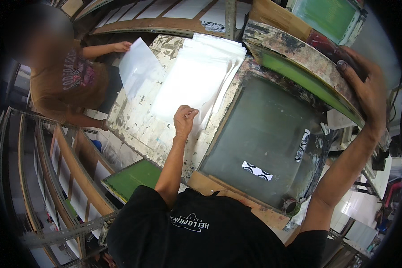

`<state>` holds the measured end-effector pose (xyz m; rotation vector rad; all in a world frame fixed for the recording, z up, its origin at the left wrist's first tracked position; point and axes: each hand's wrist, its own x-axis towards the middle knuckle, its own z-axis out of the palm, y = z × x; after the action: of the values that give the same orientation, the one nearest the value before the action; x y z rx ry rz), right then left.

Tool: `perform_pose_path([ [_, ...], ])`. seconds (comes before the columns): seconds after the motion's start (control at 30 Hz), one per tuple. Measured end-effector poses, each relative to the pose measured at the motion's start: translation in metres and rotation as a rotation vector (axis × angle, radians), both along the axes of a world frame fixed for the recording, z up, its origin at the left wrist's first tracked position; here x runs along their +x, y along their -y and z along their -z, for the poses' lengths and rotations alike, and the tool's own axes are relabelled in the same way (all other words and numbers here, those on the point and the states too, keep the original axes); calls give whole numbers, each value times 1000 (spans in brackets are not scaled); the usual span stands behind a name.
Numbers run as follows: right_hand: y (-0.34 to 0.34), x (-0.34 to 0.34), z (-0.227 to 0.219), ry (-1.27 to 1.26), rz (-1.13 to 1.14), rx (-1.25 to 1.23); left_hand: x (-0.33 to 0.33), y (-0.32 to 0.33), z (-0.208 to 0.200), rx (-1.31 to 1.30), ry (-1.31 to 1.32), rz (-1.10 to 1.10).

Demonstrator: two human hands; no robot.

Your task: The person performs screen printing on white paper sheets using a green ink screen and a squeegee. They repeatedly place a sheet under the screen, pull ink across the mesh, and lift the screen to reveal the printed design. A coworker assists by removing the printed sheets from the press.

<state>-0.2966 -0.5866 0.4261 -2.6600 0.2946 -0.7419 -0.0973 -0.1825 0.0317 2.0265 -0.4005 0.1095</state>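
Observation:
My left hand (185, 118) is closed in a pinch at the near edge of a stack of white sheets (196, 73); a sheet's edge seems to be between the fingertips. On the right, my right hand (365, 82) grips the raised, paint-stained screen printing frame (299, 58), thumb over its edge. The frame is tilted up, its green mesh (295, 78) showing below. Beneath it lies a dark grey printing bed (259, 129), with two small black-and-white patterned pieces (257, 170) on it.
At the left, another person (71, 80) holds a translucent sheet (140, 67) over the stained table (134, 118). Drying racks (71, 174) stand at lower left. A green screen (136, 178) lies by my left arm, and a small round can (290, 207) sits at the bed's near right corner.

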Motion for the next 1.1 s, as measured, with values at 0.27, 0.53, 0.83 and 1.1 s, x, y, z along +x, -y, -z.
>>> perform_pose_path([
  [0.27, -3, 0, 6, 88, 36, -100, -77, 50, -23, 762, 207, 573],
  [0.53, -30, 4, -23, -131, 116, 30, -126, 179, 13, 619, 273, 1033],
  [0.83, -49, -7, -26, -88, 100, -122, -170, 228, 19, 583, 327, 1261],
  [1.1, -18, 2, -18, -103, 27, -8, -174, 220, 16, 574, 340, 1288],
])
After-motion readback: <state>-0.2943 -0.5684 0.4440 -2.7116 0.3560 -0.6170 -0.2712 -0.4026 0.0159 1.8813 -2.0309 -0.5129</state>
